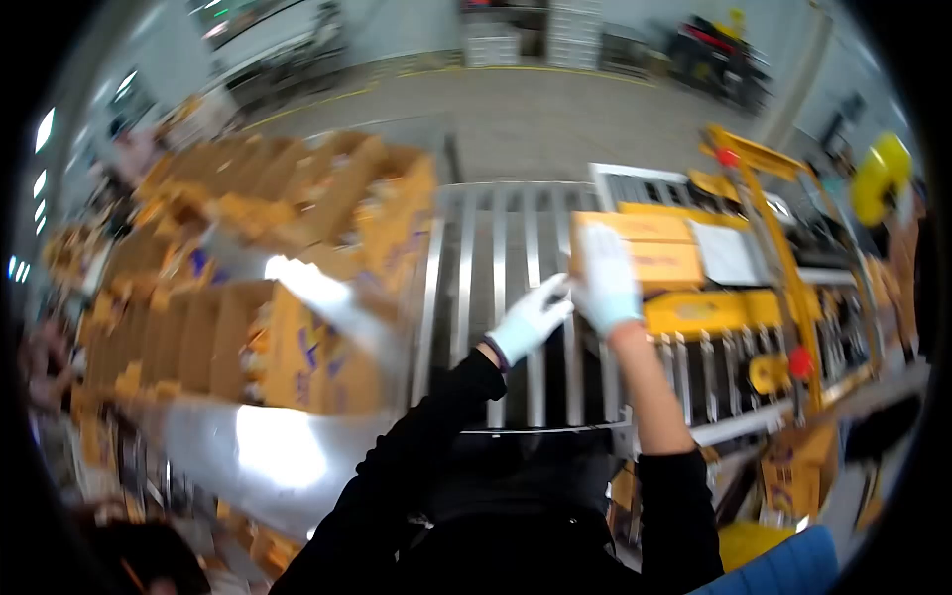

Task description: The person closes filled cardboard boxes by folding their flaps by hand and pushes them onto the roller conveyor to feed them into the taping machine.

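My right hand (607,280), in a white glove, lies flat against the left end of a closed cardboard carton (662,256), its fingers pointing away from me and slightly blurred. The carton sits on the roller conveyor (535,223), at the mouth of a yellow-framed machine (773,258). Also gloved in white, my left hand (533,319) hovers over the rollers just left of the right one. Its fingers reach toward the carton, apart from it, and nothing shows in them.
On the left, several open cartons (337,347) with packed goods stand by a shiny metal surface (238,456). Red knobs (800,361) stick out from the machine frame. Another person's yellow sleeve (881,178) shows at the far right. Stacked white crates (575,35) stand at the back.
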### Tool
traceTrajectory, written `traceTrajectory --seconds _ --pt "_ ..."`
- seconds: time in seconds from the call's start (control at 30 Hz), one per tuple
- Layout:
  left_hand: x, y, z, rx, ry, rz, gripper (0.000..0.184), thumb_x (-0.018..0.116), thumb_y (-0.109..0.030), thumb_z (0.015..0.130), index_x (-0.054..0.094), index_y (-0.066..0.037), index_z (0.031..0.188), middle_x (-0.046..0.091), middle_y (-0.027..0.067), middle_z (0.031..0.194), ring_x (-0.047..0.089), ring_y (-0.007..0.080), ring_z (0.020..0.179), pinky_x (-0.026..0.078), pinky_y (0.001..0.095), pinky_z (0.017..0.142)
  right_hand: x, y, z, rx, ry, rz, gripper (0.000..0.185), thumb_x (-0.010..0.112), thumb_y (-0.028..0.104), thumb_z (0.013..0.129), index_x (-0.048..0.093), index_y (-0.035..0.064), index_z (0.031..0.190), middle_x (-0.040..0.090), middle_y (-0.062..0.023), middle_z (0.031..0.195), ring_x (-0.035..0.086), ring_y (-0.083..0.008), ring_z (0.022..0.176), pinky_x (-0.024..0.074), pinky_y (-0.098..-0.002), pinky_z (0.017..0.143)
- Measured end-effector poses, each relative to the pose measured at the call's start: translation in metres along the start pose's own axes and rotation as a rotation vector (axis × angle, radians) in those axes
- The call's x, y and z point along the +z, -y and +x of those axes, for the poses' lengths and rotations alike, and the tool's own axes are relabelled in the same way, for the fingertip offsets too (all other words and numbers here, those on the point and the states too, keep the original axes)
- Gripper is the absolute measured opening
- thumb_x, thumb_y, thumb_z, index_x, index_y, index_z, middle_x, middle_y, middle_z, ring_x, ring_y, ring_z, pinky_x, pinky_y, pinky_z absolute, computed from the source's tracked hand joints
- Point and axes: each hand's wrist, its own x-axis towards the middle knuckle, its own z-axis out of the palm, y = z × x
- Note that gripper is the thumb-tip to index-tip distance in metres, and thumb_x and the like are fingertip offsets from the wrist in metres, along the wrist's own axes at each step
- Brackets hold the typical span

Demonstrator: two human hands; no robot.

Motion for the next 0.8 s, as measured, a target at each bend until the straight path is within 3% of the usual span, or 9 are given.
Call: traceTrajectory --seconds 0.1,0.23,0.3,0.37,0.43,0.5,0.6,0.7,0.8 --pt "-0.075 -0.045 -0.048 0.395 -0.466 0.677 0.045 0.07 -0.015 0.088 0.059 0.004 0.127 0.062 0.0213 0.127 0.059 0.0382 0.119 0.047 0.0443 0.104 0.025 -0.039 -0.01 0.045 -0.173 -0.147 0.053 0.066 0.015 0.083 0.057 0.0033 0.134 0.047 -0.0181 0.152 0.04 -0.0357 0.144 0.0292 -0.0458 0.121" --pt "-0.181 -0.043 -0.046 0.294 -0.811 1.309 0.04 0.068 -0.028 0.09 0.066 0.0 0.117 0.067 0.0231 0.116 0.061 0.035 0.115 0.047 0.0457 0.101 -0.01 -0.022 -0.016 0.003 -0.013 -0.194 0.025 0.065 0.01 0.082 0.071 0.0098 0.106 0.066 -0.0105 0.126 0.05 -0.0334 0.132 0.0312 -0.0485 0.117" --pt "-0.2 -0.009 -0.028 -0.104 -0.558 0.963 0.035 0.061 -0.036 0.094 0.071 -0.002 0.095 0.071 0.0226 0.092 0.068 0.0371 0.097 0.051 0.0481 0.09 0.038 -0.015 -0.037 0.027 0.024 0.448 0.03 0.065 0.006 0.085 0.067 0.009 0.115 0.068 -0.0125 0.119 0.062 -0.0343 0.114 0.048 -0.0437 0.104" --pt "-0.182 -0.023 -0.024 -0.064 -0.499 1.167 0.04 0.054 -0.036 0.097 0.069 -0.003 0.081 0.069 0.0214 0.074 0.069 0.0395 0.08 0.055 0.0489 0.081 0.038 0.035 -0.062 -0.086 0.105 0.643 0.035 0.059 0.006 0.088 0.065 0.0071 0.123 0.067 -0.0173 0.124 0.063 -0.0341 0.117 0.0506 -0.04 0.102" --pt "-0.152 -0.054 -0.027 0.024 -0.18 1.301 0.033 0.05 -0.028 0.102 0.069 -0.001 0.102 0.072 0.0209 0.089 0.071 0.0363 0.081 0.056 0.0469 0.081 0.023 0.075 -0.081 -0.211 0.249 0.613 0.043 0.065 0.011 0.089 0.059 0.0044 0.131 0.065 -0.0183 0.126 0.063 -0.034 0.119 0.0498 -0.0389 0.104" --pt "-0.138 -0.081 -0.038 0.071 -0.054 -0.144 0.032 0.055 -0.025 0.102 0.065 0.0 0.12 0.071 0.0181 0.103 0.071 0.0317 0.095 0.054 0.0411 0.092 0.021 0.097 -0.105 -0.041 0.362 1.114 0.061 0.072 0.017 0.088 0.049 0.0013 0.142 0.062 -0.0203 0.13 0.061 -0.0323 0.122 0.0477 -0.038 0.106" --pt "-0.177 -0.1 -0.054 0.299 -0.667 0.674 0.043 0.062 -0.029 0.102 0.061 0.003 0.131 0.061 0.0195 0.136 0.063 0.0269 0.119 0.048 0.0367 0.103 -0.006 0.091 -0.107 0.062 0.021 1.013 0.103 0.087 0.024 0.074 0.029 0.0013 0.156 0.037 -0.0249 0.154 0.04 -0.0393 0.141 0.034 -0.0456 0.118" --pt "-0.201 -0.065 -0.06 -0.06 -0.143 -0.024 0.043 0.061 -0.036 0.101 0.064 -0.003 0.129 0.065 0.0224 0.129 0.064 0.0322 0.117 0.048 0.037 0.102 -0.025 0.079 -0.09 -0.047 -0.176 0.567 0.09 0.087 0.028 0.073 0.045 0.0037 0.149 0.046 -0.0194 0.152 0.039 -0.0388 0.145 0.0272 -0.0499 0.122" --pt "-0.154 -0.069 -0.048 0.16 0.09 0.937 0.034 0.059 -0.032 0.101 0.067 -0.013 0.128 0.07 0.0141 0.119 0.064 0.0341 0.113 0.051 0.0364 0.097 -0.002 0.057 -0.066 -0.218 0.027 0.704 0.042 0.076 0.036 0.087 0.072 0.0109 0.121 0.071 -0.0095 0.123 0.057 -0.0354 0.13 0.0305 -0.0503 0.121"
